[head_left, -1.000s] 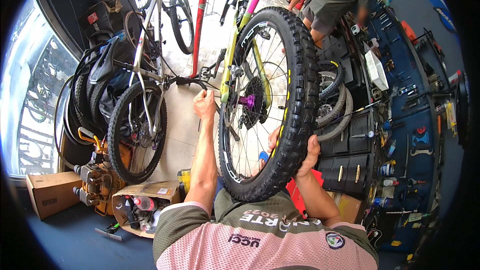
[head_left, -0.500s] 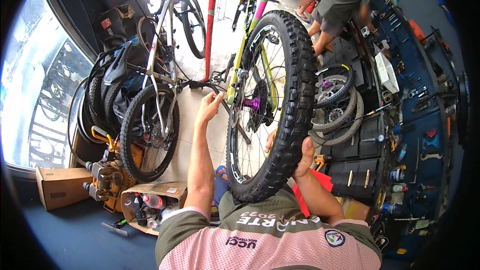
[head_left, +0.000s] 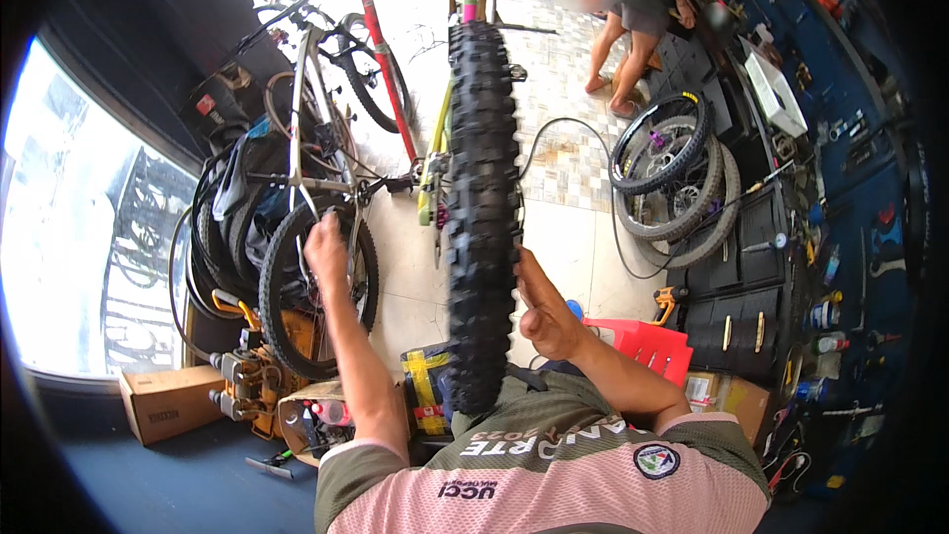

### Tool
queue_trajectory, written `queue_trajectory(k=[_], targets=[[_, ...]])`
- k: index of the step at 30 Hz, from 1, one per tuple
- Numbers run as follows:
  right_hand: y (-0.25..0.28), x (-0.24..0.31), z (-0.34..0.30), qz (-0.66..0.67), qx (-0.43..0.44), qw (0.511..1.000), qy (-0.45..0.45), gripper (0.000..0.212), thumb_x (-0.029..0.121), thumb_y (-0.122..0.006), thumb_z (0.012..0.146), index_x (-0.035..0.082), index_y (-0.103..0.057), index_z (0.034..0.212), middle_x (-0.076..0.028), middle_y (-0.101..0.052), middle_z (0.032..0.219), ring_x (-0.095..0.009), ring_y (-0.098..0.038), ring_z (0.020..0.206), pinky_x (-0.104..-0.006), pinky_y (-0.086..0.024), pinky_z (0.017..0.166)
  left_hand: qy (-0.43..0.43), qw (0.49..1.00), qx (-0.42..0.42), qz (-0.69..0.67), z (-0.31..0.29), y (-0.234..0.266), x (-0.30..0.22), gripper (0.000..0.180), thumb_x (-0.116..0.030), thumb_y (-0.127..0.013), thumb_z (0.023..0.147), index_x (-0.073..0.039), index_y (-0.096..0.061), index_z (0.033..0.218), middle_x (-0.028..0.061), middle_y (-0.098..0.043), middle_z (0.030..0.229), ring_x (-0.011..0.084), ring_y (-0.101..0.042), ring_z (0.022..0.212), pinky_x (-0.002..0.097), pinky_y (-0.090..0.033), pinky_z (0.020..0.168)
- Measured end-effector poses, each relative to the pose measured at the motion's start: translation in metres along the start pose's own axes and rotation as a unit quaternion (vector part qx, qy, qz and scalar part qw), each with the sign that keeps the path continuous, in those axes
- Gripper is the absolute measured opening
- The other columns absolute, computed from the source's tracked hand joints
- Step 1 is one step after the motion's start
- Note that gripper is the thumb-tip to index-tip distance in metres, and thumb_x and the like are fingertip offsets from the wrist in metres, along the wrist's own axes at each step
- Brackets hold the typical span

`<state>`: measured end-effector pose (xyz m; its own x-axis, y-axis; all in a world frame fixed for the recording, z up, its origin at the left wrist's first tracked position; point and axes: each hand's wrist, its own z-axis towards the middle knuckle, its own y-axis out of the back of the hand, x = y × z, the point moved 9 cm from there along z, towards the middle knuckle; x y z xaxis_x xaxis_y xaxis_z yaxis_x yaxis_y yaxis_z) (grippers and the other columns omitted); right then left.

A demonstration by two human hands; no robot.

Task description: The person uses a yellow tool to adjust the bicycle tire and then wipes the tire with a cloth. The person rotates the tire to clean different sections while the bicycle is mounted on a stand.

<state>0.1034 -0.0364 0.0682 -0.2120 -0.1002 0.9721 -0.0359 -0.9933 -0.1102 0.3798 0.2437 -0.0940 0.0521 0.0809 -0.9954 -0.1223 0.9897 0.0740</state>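
Note:
A bicycle wheel with a knobby black tyre [head_left: 482, 208] stands upright in front of me, its tread facing me and its rim turned out of sight. It sits in a yellow-green bike frame [head_left: 435, 168], partly hidden behind it. To the right of the tyre, my right hand [head_left: 546, 309] has its fingers stretched up along the tyre's side and its thumb apart; the fingertips are partly hidden. My left hand [head_left: 326, 249] is closed, raised in front of the silver bicycle's tyre [head_left: 280, 277]; whatever it may hold is too small to make out.
A red stand post [head_left: 384, 59] leans behind the bikes. Loose wheels [head_left: 682, 178] lie at the right beside a tool wall [head_left: 860, 237]. An open cardboard box [head_left: 297, 425] and a red plastic piece [head_left: 643, 346] flank me. Another person [head_left: 643, 0] stands at the far right.
The wheel has turned from an angled side view to edge-on. My left hand has moved left, away from the wheel's hub area. My right hand has shifted left with the tyre, its palm off the tread.

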Motion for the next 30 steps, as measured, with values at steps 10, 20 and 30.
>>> queue_trajectory(k=[10,20,30], targets=[[0.124,0.023,-0.026,-0.081,0.092,0.992,0.041,0.073,0.048,-0.083,0.089,0.009,-0.058,0.146,-0.009,-0.066,0.127,-0.020,-0.064,0.107,-0.0355,-0.050,0.092,-0.305,0.788,0.365,-0.390,-0.264,0.026,-0.353,0.044,-0.031,-0.054,0.110,-0.005,-0.049,0.075,0.0027,-0.049,0.050,0.0066,-0.036,0.030,0.0241,-0.024,0.028],[0.225,0.055,-0.073,-0.088,0.289,0.951,0.064,0.052,0.050,-0.074,0.095,0.006,-0.066,0.121,-0.016,-0.067,0.109,-0.034,-0.066,0.105,-0.0436,-0.052,0.090,-0.074,0.905,0.356,-0.223,-0.347,-0.349,-0.277,0.041,-0.032,-0.051,0.112,-0.002,-0.054,0.085,0.0065,-0.052,0.069,0.0163,-0.052,0.063,0.0314,-0.044,0.055],[0.422,0.009,-0.116,-0.073,-0.087,0.992,-0.056,0.030,0.031,-0.055,0.111,0.006,-0.071,0.118,-0.013,-0.075,0.097,-0.024,-0.071,0.086,-0.0374,-0.054,0.082,-0.060,0.923,0.380,0.023,-0.351,-0.514,-0.227,0.054,-0.036,-0.054,0.111,-0.001,-0.051,0.152,0.0167,-0.064,0.131,0.0216,-0.066,0.107,0.0317,-0.052,0.090]])
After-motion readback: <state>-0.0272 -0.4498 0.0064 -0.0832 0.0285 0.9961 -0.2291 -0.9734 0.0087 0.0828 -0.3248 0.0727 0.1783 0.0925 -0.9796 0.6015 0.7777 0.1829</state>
